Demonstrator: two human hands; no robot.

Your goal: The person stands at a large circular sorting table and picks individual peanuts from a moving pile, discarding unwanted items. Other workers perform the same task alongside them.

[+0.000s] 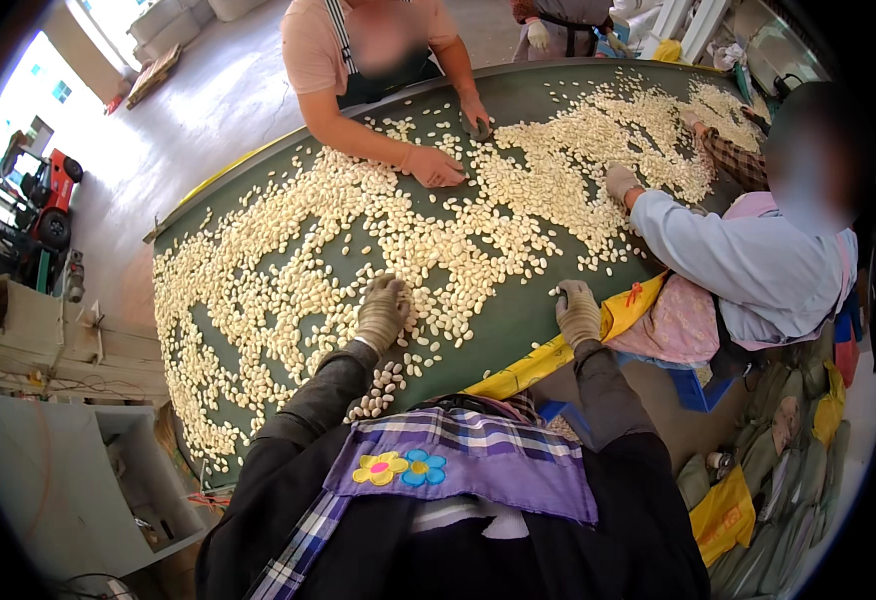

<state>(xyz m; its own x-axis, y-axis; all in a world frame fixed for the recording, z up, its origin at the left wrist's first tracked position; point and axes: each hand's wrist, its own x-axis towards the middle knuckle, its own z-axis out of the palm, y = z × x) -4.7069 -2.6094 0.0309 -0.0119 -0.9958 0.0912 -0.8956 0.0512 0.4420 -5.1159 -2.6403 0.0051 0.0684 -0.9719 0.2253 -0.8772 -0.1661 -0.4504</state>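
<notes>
My left hand [383,313], in a striped work glove, rests among the large white beans [438,259] spread over a dark green conveyor belt [513,319]. Its fingers point away from me, and its palm side is hidden. On the right, my gloved right hand [579,311] is at the belt's near edge, over a yellow cloth strip [532,367]. A single bean lies by its fingertips; whether it is gripped cannot be seen. Close to my apron, a small group of slightly darker beans [378,390] lies on the near edge of the belt.
Across the belt a person's bare hand [436,166] touches the beans. To my right, another person's gloved hand [621,182] reaches in. Below the belt are a blue container [697,388] and stacked sacks [783,450]. A red forklift [52,195] stands far left.
</notes>
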